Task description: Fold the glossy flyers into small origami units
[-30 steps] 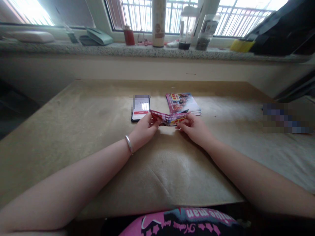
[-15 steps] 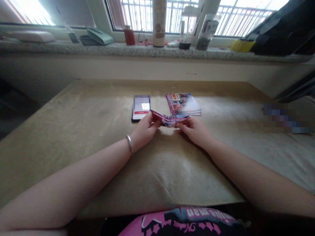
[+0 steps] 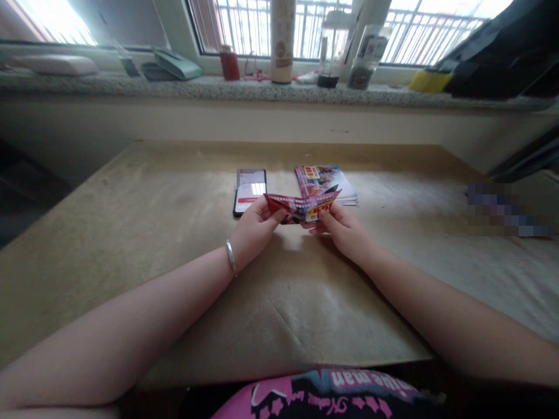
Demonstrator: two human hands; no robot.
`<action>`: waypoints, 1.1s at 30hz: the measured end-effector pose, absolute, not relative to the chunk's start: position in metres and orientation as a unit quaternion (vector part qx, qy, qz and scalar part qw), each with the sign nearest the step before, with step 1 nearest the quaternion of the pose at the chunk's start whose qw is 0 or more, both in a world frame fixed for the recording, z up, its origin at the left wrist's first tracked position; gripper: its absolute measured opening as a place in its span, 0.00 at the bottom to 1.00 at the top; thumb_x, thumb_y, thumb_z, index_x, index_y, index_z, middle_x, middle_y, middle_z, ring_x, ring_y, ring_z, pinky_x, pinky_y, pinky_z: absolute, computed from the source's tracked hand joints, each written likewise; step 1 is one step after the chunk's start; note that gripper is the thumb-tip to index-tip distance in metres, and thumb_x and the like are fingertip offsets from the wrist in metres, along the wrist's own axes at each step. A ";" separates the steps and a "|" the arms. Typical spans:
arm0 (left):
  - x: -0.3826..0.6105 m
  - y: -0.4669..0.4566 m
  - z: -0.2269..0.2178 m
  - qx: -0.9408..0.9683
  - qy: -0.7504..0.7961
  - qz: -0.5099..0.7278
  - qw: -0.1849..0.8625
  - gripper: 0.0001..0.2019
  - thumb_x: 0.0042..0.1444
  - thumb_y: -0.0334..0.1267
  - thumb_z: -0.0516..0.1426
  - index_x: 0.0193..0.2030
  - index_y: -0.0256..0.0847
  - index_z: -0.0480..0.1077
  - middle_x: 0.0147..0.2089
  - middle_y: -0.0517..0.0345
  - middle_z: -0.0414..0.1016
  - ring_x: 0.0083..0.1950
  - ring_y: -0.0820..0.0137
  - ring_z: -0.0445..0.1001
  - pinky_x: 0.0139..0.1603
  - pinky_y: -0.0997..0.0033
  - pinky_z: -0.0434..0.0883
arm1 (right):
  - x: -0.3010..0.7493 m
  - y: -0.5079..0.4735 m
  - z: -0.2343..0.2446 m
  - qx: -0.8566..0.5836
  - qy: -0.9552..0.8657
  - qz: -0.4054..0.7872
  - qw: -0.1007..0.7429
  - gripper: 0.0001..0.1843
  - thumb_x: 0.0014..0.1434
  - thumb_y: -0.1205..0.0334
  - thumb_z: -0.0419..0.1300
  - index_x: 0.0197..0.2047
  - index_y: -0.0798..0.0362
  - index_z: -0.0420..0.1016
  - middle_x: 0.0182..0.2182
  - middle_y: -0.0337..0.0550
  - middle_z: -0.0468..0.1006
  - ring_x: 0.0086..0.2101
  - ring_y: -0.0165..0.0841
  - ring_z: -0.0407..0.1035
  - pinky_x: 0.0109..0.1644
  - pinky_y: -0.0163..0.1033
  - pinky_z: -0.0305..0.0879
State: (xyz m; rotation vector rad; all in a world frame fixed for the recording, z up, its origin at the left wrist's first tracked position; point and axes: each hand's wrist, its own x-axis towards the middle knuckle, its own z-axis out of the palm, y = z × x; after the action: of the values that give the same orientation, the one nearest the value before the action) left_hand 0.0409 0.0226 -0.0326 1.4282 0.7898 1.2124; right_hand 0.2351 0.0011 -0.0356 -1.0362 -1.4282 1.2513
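Note:
Between my hands is a printed leaflet (image 3: 301, 203) with red edges and a yellow patch, creased down its middle and lifted just off the table. My left hand (image 3: 257, 224) pinches its left side, thumb on top; a silver bangle circles that wrist. At the other side, my right hand (image 3: 343, 227) grips the leaflet with the thumb over the printed face. Just beyond lies a stack of similar leaflets (image 3: 332, 180), partly hidden by the held one. A smartphone (image 3: 251, 189) with a lit screen rests beside my left hand.
The tan table top (image 3: 174, 233) reaches back to a wall under a speckled stone sill (image 3: 174, 87). On the sill stand a red bottle (image 3: 229, 63), a tall pale bottle (image 3: 282, 43), clear containers (image 3: 369, 58) and a yellow object (image 3: 431, 80). A blurred-out item (image 3: 509, 209) lies far right.
The held leaflet has tilted and opened so its yellow patch and more of its printed face show. My right fingers have shifted slightly on it. Phone and stack have stayed put.

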 end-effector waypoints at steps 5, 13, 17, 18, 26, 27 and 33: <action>0.039 0.024 -0.033 0.560 0.354 0.497 0.560 0.11 0.56 0.41 0.60 0.41 0.37 0.68 0.40 0.55 0.76 0.40 0.72 0.75 0.43 0.71 0.74 | 0.233 0.004 -0.037 -0.449 -0.622 0.483 0.422 0.19 0.53 0.44 0.61 0.38 0.51 0.73 0.39 0.43 0.79 0.37 0.34 0.73 0.39 0.39 0.71; 0.042 0.025 -0.035 0.600 0.374 0.473 0.526 0.07 0.57 0.34 0.56 0.42 0.36 0.67 0.41 0.53 0.76 0.42 0.70 0.74 0.46 0.69 0.73 | 0.227 0.012 -0.033 -0.492 -0.471 0.529 0.506 0.18 0.54 0.45 0.58 0.42 0.47 0.65 0.37 0.39 0.78 0.34 0.32 0.73 0.28 0.34 0.69; 0.043 0.023 -0.031 0.606 0.381 0.472 0.515 0.07 0.59 0.34 0.54 0.44 0.36 0.66 0.43 0.53 0.74 0.41 0.71 0.73 0.42 0.71 0.74 | 0.218 0.020 -0.031 -0.526 -0.441 0.525 0.504 0.11 0.57 0.51 0.54 0.41 0.46 0.65 0.34 0.38 0.78 0.31 0.31 0.73 0.25 0.32 0.67; 0.043 0.022 -0.031 0.597 0.386 0.476 0.517 0.07 0.60 0.35 0.53 0.44 0.37 0.65 0.44 0.53 0.73 0.40 0.72 0.73 0.41 0.72 0.75 | 0.215 0.021 -0.031 -0.529 -0.435 0.520 0.510 0.10 0.58 0.53 0.52 0.41 0.46 0.65 0.35 0.37 0.78 0.32 0.31 0.73 0.25 0.32 0.67; 0.038 0.022 -0.032 0.560 0.399 0.510 0.517 0.06 0.61 0.35 0.50 0.44 0.39 0.63 0.46 0.55 0.71 0.41 0.73 0.73 0.42 0.72 0.75 | 0.211 0.013 -0.032 -0.469 -0.482 0.519 0.528 0.11 0.52 0.58 0.54 0.41 0.46 0.65 0.44 0.37 0.76 0.42 0.33 0.70 0.29 0.32 0.71; 0.036 0.022 -0.031 0.560 0.389 0.518 0.516 0.07 0.62 0.37 0.50 0.45 0.39 0.62 0.46 0.55 0.71 0.42 0.73 0.73 0.43 0.72 0.75 | 0.213 0.013 -0.032 -0.465 -0.487 0.520 0.526 0.11 0.52 0.58 0.55 0.41 0.46 0.65 0.44 0.37 0.76 0.43 0.33 0.70 0.29 0.32 0.71; 0.029 0.025 -0.031 0.587 0.324 0.579 0.463 0.15 0.59 0.44 0.57 0.48 0.42 0.58 0.42 0.57 0.74 0.41 0.72 0.75 0.45 0.68 0.74 | 0.219 0.013 -0.034 -0.464 -0.516 0.494 0.524 0.14 0.52 0.53 0.59 0.41 0.47 0.65 0.44 0.39 0.75 0.41 0.33 0.70 0.31 0.34 0.72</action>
State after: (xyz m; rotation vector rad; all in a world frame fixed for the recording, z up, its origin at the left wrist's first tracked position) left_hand 0.0285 0.0252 -0.0309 1.4434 0.7972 1.4231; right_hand 0.2191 0.0135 -0.0335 -1.1101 -1.2339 1.1826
